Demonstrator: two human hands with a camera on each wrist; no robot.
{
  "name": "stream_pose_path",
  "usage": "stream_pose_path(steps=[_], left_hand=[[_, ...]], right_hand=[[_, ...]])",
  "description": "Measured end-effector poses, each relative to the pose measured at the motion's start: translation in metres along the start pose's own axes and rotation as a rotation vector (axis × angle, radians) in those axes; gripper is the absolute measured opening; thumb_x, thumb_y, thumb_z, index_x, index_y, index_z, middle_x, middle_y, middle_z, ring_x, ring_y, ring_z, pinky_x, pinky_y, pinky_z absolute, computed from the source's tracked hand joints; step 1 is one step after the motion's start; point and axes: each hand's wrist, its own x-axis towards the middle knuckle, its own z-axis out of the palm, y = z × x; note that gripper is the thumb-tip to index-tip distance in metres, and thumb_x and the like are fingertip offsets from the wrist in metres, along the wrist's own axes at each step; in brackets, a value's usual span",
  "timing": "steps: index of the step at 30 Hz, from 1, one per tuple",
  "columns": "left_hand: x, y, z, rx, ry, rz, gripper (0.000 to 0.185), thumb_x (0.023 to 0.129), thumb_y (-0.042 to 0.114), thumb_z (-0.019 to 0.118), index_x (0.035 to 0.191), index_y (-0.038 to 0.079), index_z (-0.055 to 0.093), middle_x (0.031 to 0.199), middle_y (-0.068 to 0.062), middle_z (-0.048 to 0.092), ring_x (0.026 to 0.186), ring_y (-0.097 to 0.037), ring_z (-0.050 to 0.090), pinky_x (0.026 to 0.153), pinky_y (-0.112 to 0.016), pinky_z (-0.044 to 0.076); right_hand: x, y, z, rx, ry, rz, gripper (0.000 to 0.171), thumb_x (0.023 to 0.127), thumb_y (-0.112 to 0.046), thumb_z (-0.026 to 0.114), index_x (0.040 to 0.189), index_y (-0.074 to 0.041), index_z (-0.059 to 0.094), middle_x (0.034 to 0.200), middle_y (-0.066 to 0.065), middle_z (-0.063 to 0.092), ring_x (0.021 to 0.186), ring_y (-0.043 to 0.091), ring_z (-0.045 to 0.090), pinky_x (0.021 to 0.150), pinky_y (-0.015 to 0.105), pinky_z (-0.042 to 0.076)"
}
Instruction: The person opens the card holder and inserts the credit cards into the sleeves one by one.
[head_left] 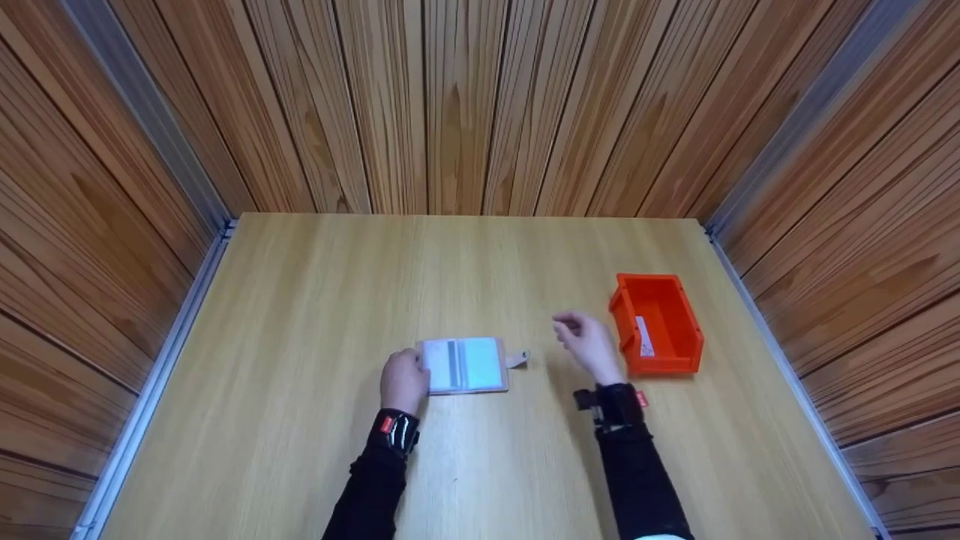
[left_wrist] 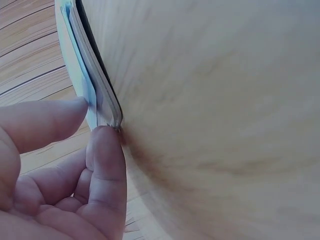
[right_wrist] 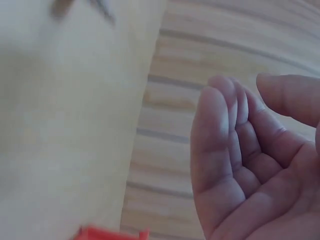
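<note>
1. Fingers of the left hand (head_left: pixel 403 380) are seen from the head view curled onto the left edge of the card holder (head_left: pixel 465 364), which lies open and flat on the table (head_left: pixel 300 300), near the middle of its front half, strap tab (head_left: pixel 517 360) out to the right. The right hand (head_left: pixel 587 343) hovers empty between the card holder and the orange bin (head_left: pixel 658 325), fingers loosely bent. A white slip (head_left: pixel 643 337) lies in the bin.

2. From the left wrist, the holder's edge (left_wrist: pixel 95 85) is shown pinched between thumb (left_wrist: pixel 107 170) and a fingertip (left_wrist: pixel 47 117), the leaves slightly parted.

3. From the right wrist, the fingers (right_wrist: pixel 220 135) are seen close together and gently curved, thumb (right_wrist: pixel 290 97) apart, nothing held; a bin corner (right_wrist: pixel 112 234) shows below.

4. The step is judged to be steadying the holder while the free hand travels between holder and bin. Next, a card would need to be pinched by its exposed edge and slid out, the holder kept pinned.
</note>
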Motion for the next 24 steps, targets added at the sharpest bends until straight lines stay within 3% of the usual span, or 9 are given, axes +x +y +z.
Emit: stream_pose_path(steps=[7, 16, 24], left_hand=[[0.001, 0.001, 0.0, -0.022, -0.045, -0.058, 0.01, 0.084, -0.004, 0.065, 0.093, -0.006, 0.068, 0.084, -0.012, 0.061, 0.08, -0.028, 0.059, 0.075, -0.045, 0.048], [0.002, 0.002, 0.0, -0.019, -0.058, -0.075, 0.013, 0.085, -0.002, 0.067, 0.097, -0.006, 0.068, 0.087, -0.013, 0.062, 0.085, -0.03, 0.06, 0.079, -0.045, 0.049], [0.001, 0.0, -0.001, 0.011, -0.033, -0.026, 0.007, 0.08, -0.003, 0.069, 0.081, -0.001, 0.062, 0.075, -0.008, 0.054, 0.074, -0.027, 0.054, 0.069, -0.043, 0.045]], right_hand=[[0.001, 0.022, -0.044, -0.035, 0.1, 0.049, 0.023, 0.097, -0.01, 0.062, 0.115, 0.003, 0.066, 0.096, 0.015, 0.067, 0.085, 0.025, 0.063, 0.071, 0.025, 0.052], [0.002, 0.047, -0.087, -0.142, 0.171, 0.143, 0.027, 0.101, -0.018, 0.055, 0.119, 0.0, 0.063, 0.11, 0.018, 0.063, 0.095, 0.029, 0.057, 0.08, 0.036, 0.047], [0.007, 0.068, -0.101, -0.184, 0.226, 0.224, 0.032, 0.101, -0.018, 0.052, 0.123, 0.003, 0.061, 0.118, 0.024, 0.063, 0.11, 0.036, 0.056, 0.098, 0.048, 0.041]])
